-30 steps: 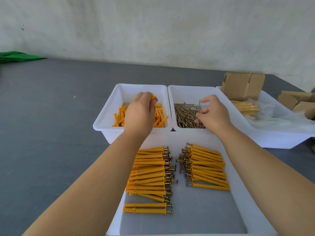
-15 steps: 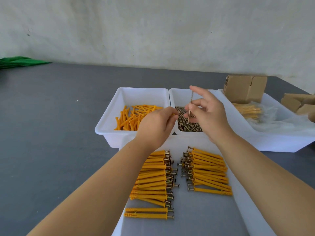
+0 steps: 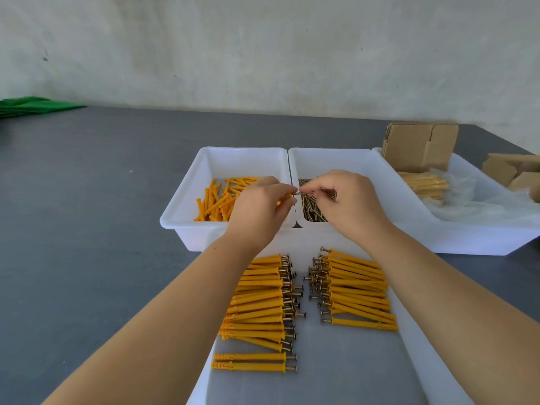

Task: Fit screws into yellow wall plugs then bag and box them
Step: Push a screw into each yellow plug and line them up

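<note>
The left hand [image 3: 260,209] pinches one yellow plug [image 3: 285,198] with its fingers curled round it. The right hand [image 3: 347,203] pinches a thin screw [image 3: 298,193] near its pointed end, and a few more screws seem tucked in its curled fingers. The screw tip sits right at the mouth of the plug, above the place where the two back tubs meet.

The plug tub [image 3: 187,206] sits at the back, a bit left of the middle of the counter [image 3: 87,229]. The screw tub [image 3: 359,168] is just beside it on the right. The done plugs [image 3: 263,305] lie in two rows in the near tray [image 3: 336,375]. At the right edge, another tub [image 3: 473,235] holds bagged plugs [image 3: 426,185] and a small box [image 3: 420,147].

The plug looks light and a little bendy, so it is best held near its open end to keep it straight. The screw is stiff, thin and sharp, and it could slip. Holding it close to the tip helps aim it.
</note>
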{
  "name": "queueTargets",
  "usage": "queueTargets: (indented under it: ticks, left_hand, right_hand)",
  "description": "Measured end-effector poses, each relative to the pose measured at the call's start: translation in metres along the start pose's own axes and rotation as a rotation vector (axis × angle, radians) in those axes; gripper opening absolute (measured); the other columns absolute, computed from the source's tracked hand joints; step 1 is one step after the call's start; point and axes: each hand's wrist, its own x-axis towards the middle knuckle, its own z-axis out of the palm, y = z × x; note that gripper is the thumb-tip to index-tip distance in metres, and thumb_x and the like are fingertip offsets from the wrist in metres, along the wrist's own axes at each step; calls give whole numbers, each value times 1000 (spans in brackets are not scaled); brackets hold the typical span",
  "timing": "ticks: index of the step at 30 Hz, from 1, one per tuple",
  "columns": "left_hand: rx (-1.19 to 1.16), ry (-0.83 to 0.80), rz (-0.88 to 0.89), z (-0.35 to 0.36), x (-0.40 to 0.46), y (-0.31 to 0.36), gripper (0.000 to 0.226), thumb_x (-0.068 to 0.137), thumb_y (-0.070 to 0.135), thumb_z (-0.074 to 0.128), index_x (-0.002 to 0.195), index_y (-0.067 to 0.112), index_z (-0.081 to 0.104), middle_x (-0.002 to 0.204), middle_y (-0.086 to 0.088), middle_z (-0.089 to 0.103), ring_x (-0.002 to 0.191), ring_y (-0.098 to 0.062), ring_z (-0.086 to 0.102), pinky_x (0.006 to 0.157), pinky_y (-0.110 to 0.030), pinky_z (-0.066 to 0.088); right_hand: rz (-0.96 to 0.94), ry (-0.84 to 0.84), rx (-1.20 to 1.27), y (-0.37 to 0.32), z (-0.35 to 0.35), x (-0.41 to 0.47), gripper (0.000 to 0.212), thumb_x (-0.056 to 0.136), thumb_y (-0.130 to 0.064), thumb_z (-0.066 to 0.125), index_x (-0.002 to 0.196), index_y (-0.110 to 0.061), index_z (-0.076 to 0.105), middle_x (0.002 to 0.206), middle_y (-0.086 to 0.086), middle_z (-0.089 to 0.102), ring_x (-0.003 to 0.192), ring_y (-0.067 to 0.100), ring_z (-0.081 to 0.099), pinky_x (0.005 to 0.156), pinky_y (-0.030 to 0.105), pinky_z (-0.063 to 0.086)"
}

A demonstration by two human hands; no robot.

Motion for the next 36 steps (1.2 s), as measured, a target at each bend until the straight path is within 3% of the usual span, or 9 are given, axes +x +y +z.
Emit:
queueTargets:
  ticks: [13,16,18,21,24,28,30,33,36]
  left_hand:
    - [-25,-121,29,0,-1,4,25,93,10,63,117,7,71,81,-3,55,78,-17,49,66,-24,31]
    - [-12,-142,47,1,-1,5,33,96,3,56,128,4,64,92,-11,57,84,-22,52,68,-23,32]
    - [-7,-135,51,2,-1,5,38,96,-2,50,134,2,58,96,-12,54,87,-24,52,69,-21,32]
    - [-41,-122,70,2,0,10,45,94,-3,52,139,2,52,92,-6,53,84,-23,52,69,-23,32]
    - [-161,-84,86,0,-2,18,56,86,-1,64,140,6,50,85,-1,64,77,-18,59,69,-30,48]
    - [-210,57,-8,-2,-4,16,49,84,5,72,130,11,54,84,5,69,76,-9,65,72,-36,56]
    - [-210,100,-48,-4,-4,13,47,84,8,74,127,13,55,84,8,69,75,-5,65,72,-33,57]
    - [-215,95,-45,-5,-4,12,47,84,12,76,126,13,56,84,7,71,75,-2,64,74,-27,56]
    - [-256,32,-31,-7,-5,10,47,79,9,77,122,13,59,82,6,71,75,-5,65,73,-30,55]
  right_hand:
    - [-37,-74,-46,0,-3,1,28,87,-1,62,98,-21,78,90,-3,69,84,14,63,77,31,53]
    - [-7,-57,16,-3,2,-1,28,88,-4,59,106,-23,68,99,-9,67,90,3,61,75,11,46]
    - [25,-32,121,-6,3,-1,28,94,-7,55,117,-23,59,113,-13,62,104,-4,57,85,7,41]
    - [95,-93,375,-8,3,-1,38,103,-13,48,138,-26,45,143,-10,48,134,2,42,109,23,35]
    - [206,-242,698,-13,5,-4,44,106,-22,43,148,-34,36,148,-13,42,136,2,40,114,28,33]
    - [205,-139,488,-12,5,-2,51,104,-31,47,153,-31,30,156,-14,34,143,3,32,116,30,29]
    - [138,-3,173,-6,1,0,49,98,-37,58,145,-26,47,138,-10,55,123,0,50,100,27,40]
    - [30,-24,35,0,-2,0,13,88,-30,72,99,-24,78,78,-20,64,72,-8,55,67,12,38]
    - [55,-115,68,0,-2,1,3,84,-22,77,83,-25,78,62,-19,61,62,-8,58,57,4,39]
